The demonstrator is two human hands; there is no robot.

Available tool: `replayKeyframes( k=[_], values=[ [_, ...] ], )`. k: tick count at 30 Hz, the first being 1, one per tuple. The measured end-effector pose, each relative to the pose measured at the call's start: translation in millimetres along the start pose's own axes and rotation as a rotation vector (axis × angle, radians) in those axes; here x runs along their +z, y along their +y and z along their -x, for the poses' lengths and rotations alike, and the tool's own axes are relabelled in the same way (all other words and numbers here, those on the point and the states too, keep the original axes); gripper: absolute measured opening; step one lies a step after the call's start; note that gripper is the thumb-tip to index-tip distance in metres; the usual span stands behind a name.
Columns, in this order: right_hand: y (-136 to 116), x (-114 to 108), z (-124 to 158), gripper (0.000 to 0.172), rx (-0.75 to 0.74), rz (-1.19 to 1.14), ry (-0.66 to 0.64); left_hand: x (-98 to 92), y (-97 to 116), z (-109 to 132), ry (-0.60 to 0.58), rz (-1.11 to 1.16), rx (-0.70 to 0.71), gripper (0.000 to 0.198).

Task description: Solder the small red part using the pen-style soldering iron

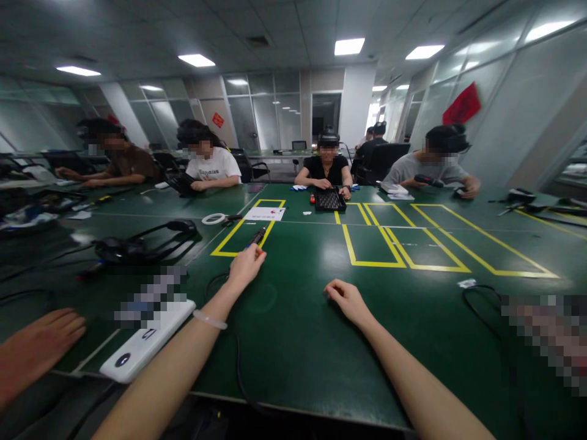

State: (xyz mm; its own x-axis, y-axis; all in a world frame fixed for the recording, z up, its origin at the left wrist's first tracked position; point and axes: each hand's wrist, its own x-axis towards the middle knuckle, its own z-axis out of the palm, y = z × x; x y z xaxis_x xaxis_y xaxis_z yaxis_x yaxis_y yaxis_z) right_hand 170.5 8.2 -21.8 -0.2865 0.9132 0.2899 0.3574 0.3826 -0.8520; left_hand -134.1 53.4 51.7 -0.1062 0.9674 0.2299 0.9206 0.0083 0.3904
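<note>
My left hand (pixel 246 266) reaches forward over the green table (pixel 298 342), its fingers closed around a slim dark tool (pixel 259 236) with a bluish part and a narrow tip pointing away from me. The tool lies over a yellow-taped rectangle (pixel 225 254); its exact kind is too small to make out. Just beyond it is a white sheet of paper (pixel 265 214). To the right, my right hand (pixel 349 300) rests on the tabletop with its fingers loosely curled in, and nothing shows in them.
A white power bank-like device (pixel 147 342) lies beside my left forearm. Black headgear (pixel 137 244) and a white ring (pixel 213 218) are farther left. Another person's hand (pixel 43 348) is at far left. Yellow-taped rectangles (pixel 378 264) mark the right side. Opposite, a person handles a black tray (pixel 330 200).
</note>
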Motion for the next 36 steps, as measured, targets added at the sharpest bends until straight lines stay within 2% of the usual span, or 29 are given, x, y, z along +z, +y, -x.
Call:
replayKeyframes(
  k=[3,5,8,10,15,18,24,27,30,36],
  values=[
    [-0.7,0.4,0.5,0.021,-0.007,-0.025,-0.001,22.7,36.0,12.5,-0.21,0.516,0.11,0.029],
    [-1.6,0.9,1.0,0.019,-0.026,-0.062,0.002,34.5,59.2,25.5,-0.381,0.775,0.12,0.034],
    [-4.3,2.1,1.7,0.02,-0.056,-0.104,0.013,43.3,83.8,45.3,-0.558,1.003,0.109,0.038],
    [-7.2,2.7,2.1,0.021,-0.072,-0.123,0.015,46.2,91.8,55.2,-0.597,1.085,0.096,0.039],
    [-14.8,2.0,3.2,0.026,-0.106,-0.173,-0.027,57.2,93.5,65.9,-0.61,1.148,0.032,0.032],
    [-16.3,1.3,3.2,0.02,-0.121,-0.161,-0.053,63.1,91.2,67.9,-0.635,1.142,0.028,0.031],
    [-13.4,0.6,1.4,0.021,-0.103,-0.218,-0.059,63.0,89.4,68.7,-0.594,1.147,0.054,0.029],
    [-10.7,-1.0,-0.6,0.024,-0.047,-0.31,-0.049,61.4,91.4,69.1,-0.581,1.125,0.119,0.025],
    [-8.1,-3.3,-2.6,0.027,0.031,-0.403,-0.051,60.0,95.2,72.2,-0.564,1.07,0.248,0.029],
    [-7.2,-2.4,-3.4,0.036,0.074,-0.38,-0.071,56.4,100.0,79.0,-0.401,0.837,0.39,0.023]
  ],
)
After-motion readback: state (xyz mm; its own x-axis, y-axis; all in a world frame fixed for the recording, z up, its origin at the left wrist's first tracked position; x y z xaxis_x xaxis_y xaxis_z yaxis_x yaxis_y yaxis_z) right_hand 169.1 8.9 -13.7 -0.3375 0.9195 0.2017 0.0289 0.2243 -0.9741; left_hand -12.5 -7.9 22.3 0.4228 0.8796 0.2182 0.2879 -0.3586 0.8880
